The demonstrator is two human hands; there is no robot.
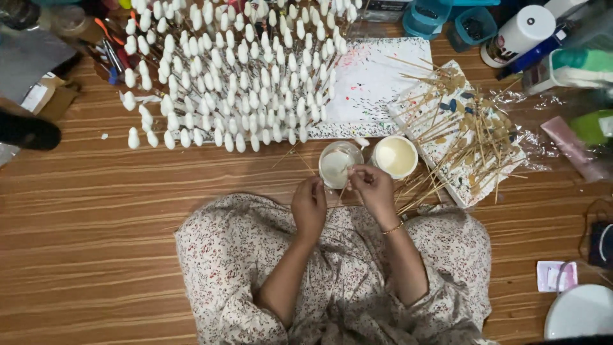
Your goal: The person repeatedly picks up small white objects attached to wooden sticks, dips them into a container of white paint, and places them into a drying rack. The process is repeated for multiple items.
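My left hand [310,207] and my right hand [372,188] are close together over my lap, fingers pinched on a thin wooden skewer [341,191] that runs between them. Just beyond the fingertips stands a clear cup [338,163] of white liquid, and to its right a white cup [394,156] of cream liquid. A gold bracelet circles my right wrist. Farther out, a dense stand of skewers topped with white blobs [236,70] fills a board. What my left hand's fingertips grip is partly hidden.
A paint-speckled white sheet [377,76] lies behind the cups. A pile of bare skewers [460,134] rests on a speckled board at right. Bottles and tubs [530,32] crowd the far right; tools lie far left. A white lid [581,313] sits near right.
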